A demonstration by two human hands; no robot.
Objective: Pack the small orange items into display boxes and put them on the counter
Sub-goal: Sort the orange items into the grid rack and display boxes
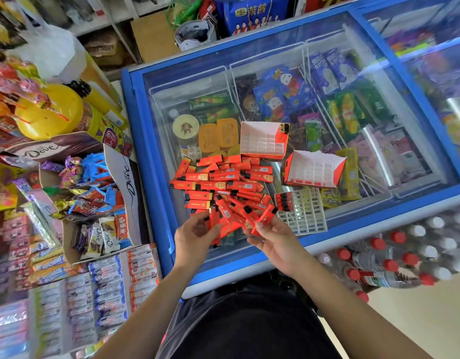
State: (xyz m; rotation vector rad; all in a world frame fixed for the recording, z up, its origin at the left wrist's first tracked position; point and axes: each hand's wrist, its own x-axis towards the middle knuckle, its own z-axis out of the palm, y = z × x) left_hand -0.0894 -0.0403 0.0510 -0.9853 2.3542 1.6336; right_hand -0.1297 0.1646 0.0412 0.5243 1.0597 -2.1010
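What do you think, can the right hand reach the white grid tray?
Probably yes. The white grid tray lies just beyond the right hand on the freezer lid, nothing between them, though that hand pinches an orange item.

Just beyond the left hand (195,237) and right hand (273,242), lighters (223,185) lie heaped on the freezer lid (159,151). Behind the heap sits a display box (262,143), a second display box (314,169) to its right. A grid insert (304,213) lies right of the right hand.

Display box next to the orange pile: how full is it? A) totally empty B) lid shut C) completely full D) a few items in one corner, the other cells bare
D: the display box shows mostly bare white cells, with a few orange items standing in its far right corner.
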